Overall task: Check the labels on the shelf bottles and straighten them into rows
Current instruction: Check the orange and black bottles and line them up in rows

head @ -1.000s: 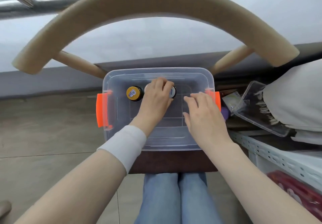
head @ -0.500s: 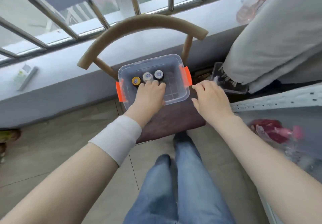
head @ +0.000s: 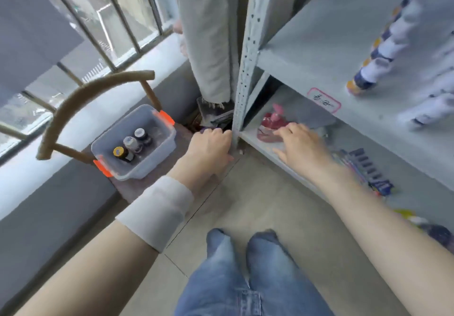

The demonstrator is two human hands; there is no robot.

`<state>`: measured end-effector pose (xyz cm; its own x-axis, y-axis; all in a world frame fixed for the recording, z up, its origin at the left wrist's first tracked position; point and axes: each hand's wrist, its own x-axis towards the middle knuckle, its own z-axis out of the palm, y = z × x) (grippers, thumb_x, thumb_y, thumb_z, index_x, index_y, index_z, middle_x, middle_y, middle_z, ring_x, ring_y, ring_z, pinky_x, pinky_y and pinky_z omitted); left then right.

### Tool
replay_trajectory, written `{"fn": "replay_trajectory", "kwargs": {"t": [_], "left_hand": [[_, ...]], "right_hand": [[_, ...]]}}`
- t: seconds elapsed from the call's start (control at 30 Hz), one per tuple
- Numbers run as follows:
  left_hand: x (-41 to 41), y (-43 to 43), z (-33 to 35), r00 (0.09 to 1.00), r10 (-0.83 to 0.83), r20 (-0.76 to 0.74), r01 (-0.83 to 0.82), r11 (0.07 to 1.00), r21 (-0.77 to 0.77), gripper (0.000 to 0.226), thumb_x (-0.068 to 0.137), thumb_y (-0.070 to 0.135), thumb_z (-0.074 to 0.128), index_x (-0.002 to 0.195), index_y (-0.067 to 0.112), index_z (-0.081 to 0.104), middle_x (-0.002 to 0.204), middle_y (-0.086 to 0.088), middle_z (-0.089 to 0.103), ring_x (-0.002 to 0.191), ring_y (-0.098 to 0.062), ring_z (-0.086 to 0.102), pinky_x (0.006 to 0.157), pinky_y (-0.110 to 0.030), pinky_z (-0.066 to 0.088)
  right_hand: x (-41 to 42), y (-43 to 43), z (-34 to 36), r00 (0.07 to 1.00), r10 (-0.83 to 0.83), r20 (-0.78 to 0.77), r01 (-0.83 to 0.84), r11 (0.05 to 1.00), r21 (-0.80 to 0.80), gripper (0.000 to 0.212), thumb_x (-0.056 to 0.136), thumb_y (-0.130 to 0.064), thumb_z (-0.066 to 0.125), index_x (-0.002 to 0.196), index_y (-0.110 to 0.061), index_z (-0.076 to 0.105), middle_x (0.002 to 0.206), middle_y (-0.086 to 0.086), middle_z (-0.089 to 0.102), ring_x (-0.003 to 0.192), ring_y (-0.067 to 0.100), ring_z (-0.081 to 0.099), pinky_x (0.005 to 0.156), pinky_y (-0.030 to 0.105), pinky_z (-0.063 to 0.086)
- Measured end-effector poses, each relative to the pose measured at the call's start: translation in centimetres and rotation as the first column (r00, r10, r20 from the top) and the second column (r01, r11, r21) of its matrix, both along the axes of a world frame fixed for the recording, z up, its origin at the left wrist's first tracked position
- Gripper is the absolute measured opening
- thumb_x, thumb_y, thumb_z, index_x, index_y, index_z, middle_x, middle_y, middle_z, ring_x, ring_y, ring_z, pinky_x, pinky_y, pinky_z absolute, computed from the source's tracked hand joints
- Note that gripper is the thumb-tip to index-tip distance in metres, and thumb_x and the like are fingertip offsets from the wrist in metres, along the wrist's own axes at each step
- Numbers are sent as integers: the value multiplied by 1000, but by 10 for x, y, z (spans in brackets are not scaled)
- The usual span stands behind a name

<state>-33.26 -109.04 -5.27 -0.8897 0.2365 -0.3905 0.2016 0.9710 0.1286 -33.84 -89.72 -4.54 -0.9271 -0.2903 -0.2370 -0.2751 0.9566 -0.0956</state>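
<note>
A clear plastic box (head: 157,153) with orange latches stands on a chair seat at the left and holds three small bottles (head: 130,146) in a row. My left hand (head: 208,148) hangs empty beside the grey shelf post (head: 242,89), fingers loosely curled. My right hand (head: 302,143) reaches with spread fingers over the front edge of the lower shelf (head: 277,158), near a red packet (head: 270,129). On the upper shelf (head: 307,53), blurred white and blue bottles (head: 383,55) stand at the right.
A chair with a curved padded back (head: 81,102) stands by the window ledge. A grey fabric roll (head: 208,35) leans left of the shelf. A pink label (head: 324,100) sticks on the shelf edge. Blue packets (head: 368,170) lie on the lower shelf. My jeans (head: 235,276) are below.
My view has swung right from the box to the shelf. Both hands left the box; the left one now hangs by the shelf post and the right one reaches over the lower shelf.
</note>
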Motion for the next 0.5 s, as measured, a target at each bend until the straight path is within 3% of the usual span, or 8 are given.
{"fn": "replay_trajectory", "kwargs": {"t": [0.27,0.5], "left_hand": [[20,198,37,923,-381,50,378,924,57,46,88,37,59,125,15,45,126,-7,54,114,-26,53,89,-36,43],[51,381,63,813,-582,7,581,811,72,48,89,42,57,128,18,43,128,-4,53,117,-24,51,92,-35,39]], "right_hand": [[86,189,36,972,-232,-23,232,972,-25,44,89,-34,54,127,-13,47,126,11,51,120,30,44,95,39,37],[151,351,54,904,-424,-44,425,905,17,42,88,-37,53,124,-14,48,122,9,51,116,29,46,93,37,38]]}}
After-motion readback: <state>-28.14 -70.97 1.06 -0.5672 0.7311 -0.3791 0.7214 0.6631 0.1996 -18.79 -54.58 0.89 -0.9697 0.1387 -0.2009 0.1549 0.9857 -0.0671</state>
